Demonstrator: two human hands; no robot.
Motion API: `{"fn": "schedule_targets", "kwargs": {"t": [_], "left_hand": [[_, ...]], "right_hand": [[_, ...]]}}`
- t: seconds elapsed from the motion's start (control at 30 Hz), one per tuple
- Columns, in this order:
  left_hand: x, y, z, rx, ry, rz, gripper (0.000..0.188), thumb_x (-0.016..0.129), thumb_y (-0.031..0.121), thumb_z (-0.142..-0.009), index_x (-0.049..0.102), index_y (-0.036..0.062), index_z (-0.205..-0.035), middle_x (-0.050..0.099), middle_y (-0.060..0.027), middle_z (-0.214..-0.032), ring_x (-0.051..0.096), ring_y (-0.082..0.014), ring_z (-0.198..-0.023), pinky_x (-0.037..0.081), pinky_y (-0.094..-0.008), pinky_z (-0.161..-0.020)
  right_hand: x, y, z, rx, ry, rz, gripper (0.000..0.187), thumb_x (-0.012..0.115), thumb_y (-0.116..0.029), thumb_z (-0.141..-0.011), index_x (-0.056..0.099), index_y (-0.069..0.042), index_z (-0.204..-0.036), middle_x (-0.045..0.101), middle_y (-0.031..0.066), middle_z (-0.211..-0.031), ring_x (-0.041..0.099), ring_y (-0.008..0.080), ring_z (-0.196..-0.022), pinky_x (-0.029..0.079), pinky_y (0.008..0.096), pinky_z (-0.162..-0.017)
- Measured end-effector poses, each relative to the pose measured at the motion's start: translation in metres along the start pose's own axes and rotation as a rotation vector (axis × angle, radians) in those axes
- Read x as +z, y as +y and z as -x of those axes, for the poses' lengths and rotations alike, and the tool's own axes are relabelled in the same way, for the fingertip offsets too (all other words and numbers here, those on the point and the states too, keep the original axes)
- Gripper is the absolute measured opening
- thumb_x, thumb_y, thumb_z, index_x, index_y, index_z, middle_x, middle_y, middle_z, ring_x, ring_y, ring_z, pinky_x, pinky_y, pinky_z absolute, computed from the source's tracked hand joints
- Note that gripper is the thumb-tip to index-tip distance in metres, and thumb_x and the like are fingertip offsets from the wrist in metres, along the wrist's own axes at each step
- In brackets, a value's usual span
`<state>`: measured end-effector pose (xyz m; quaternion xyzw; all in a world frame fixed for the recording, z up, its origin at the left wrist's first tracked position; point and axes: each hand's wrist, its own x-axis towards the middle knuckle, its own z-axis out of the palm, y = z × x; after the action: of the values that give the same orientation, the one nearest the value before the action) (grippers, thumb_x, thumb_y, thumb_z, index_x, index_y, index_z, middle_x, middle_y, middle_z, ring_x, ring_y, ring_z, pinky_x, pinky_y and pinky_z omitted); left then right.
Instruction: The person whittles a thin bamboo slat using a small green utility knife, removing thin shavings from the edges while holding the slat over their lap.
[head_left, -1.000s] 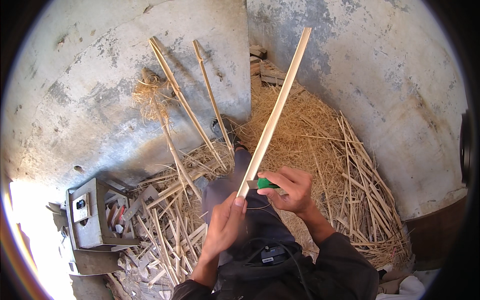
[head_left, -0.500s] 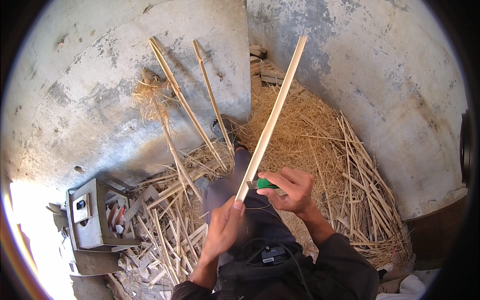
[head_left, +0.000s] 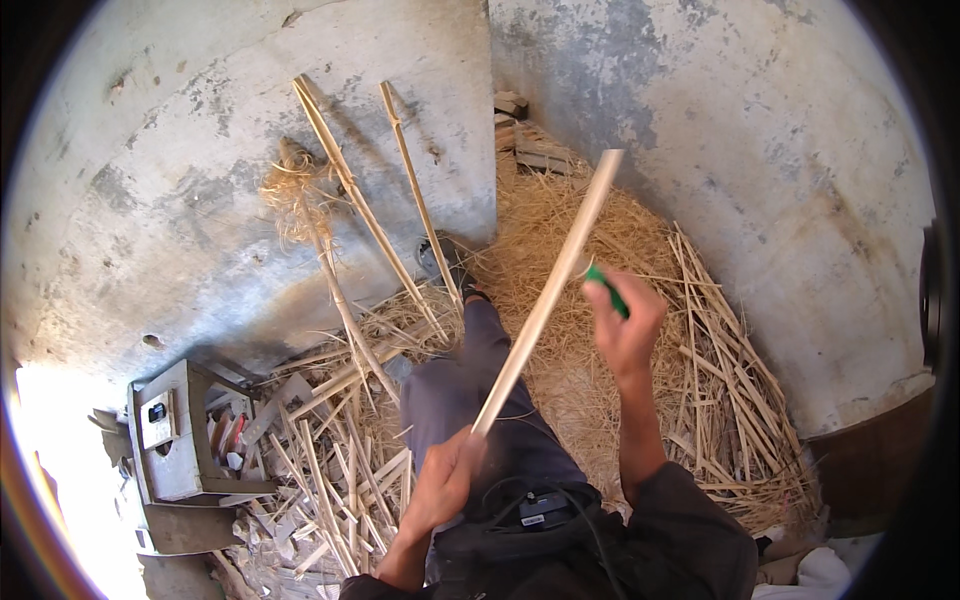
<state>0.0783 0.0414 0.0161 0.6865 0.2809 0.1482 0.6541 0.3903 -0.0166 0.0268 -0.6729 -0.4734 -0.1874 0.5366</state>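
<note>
Pale strip [head_left: 546, 308] slants up over our leg [head_left: 435, 388], lower end pinched btwn the fingers of our L hand [head_left: 446, 478], while our R hand [head_left: 636, 325], fingers wrapped round a green tool [head_left: 613, 292], is just beside the strip's upper half, contact unclear, w/ shavings [head_left: 540, 215] beyond & split sticks [head_left: 738, 395] to R.

Long, pale bamboo strip [head_left: 547, 299] slants up and rightward. Green-handled knife [head_left: 613, 293], tilted, just right of its middle.
</note>
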Motion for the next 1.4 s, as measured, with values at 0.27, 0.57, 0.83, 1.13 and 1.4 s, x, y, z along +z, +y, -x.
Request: {"fn": "schedule_targets", "kwargs": {"t": [0.27, 0.57, 0.83, 1.13, 1.4], "left_hand": [[-0.001, -0.012, 0.005, 0.001, -0.024, 0.045, 0.039, 0.043, 0.029, -0.118, 0.054, 0.0058, -0.088, 0.044, 0.0034, -0.072, 0.040, -0.0067, -0.065, 0.035, -0.0268, -0.060], [-0.007, -0.001, -0.016, 0.019, 0.060, 0.148, 0.039, 0.042, 0.031, -0.118, 0.053, 0.0080, -0.088, 0.043, 0.0063, -0.072, 0.037, -0.0036, -0.062, 0.031, -0.0241, -0.055], [-0.002, 0.020, -0.020, 0.021, 0.078, 0.167, 0.037, 0.043, 0.025, -0.118, 0.054, 0.0058, -0.089, 0.041, 0.0060, -0.075, 0.036, -0.0045, -0.069, 0.032, -0.0264, -0.060], [0.003, 0.020, -0.026, 0.140, 0.115, 0.086, 0.043, 0.038, 0.036, -0.119, 0.052, 0.0091, -0.088, 0.040, 0.0054, -0.069, 0.033, -0.0053, -0.061, 0.028, -0.0253, -0.055], [0.006, 0.026, -0.022, 0.137, 0.149, -0.011, 0.043, 0.038, 0.036, -0.118, 0.053, 0.0072, -0.089, 0.042, 0.0050, -0.071, 0.035, -0.0061, -0.062, 0.029, -0.0262, -0.057]], "right_hand": [[-0.005, 0.012, 0.007, 0.148, 0.000, -0.233, 0.038, 0.068, -0.039, -0.104, 0.077, -0.002, -0.100, 0.059, -0.0014, -0.067, 0.047, 0.0074, -0.055, 0.030, 0.0301, -0.049], [0.019, -0.045, 0.039, -0.070, -0.273, -0.350, 0.034, 0.076, -0.040, -0.098, 0.076, -0.006, -0.104, 0.070, 0.0067, -0.080, 0.069, 0.0216, -0.064, 0.051, 0.0353, -0.055], [0.025, -0.056, 0.052, -0.207, -0.332, -0.207, 0.033, 0.083, -0.042, -0.090, 0.079, -0.013, -0.105, 0.064, 0.0008, -0.072, 0.064, 0.0194, -0.058, 0.048, 0.0348, -0.051], [0.021, -0.063, 0.048, -0.252, -0.326, -0.123, 0.036, 0.082, -0.045, -0.089, 0.080, -0.013, -0.105, 0.061, -0.0003, -0.069, 0.061, 0.0182, -0.055, 0.046, 0.0338, -0.050], [0.017, -0.063, 0.046, -0.280, -0.266, -0.069, 0.037, 0.082, -0.047, -0.089, 0.081, -0.014, -0.105, 0.058, -0.0013, -0.066, 0.059, 0.0172, -0.053, 0.044, 0.0332, -0.048]]}}
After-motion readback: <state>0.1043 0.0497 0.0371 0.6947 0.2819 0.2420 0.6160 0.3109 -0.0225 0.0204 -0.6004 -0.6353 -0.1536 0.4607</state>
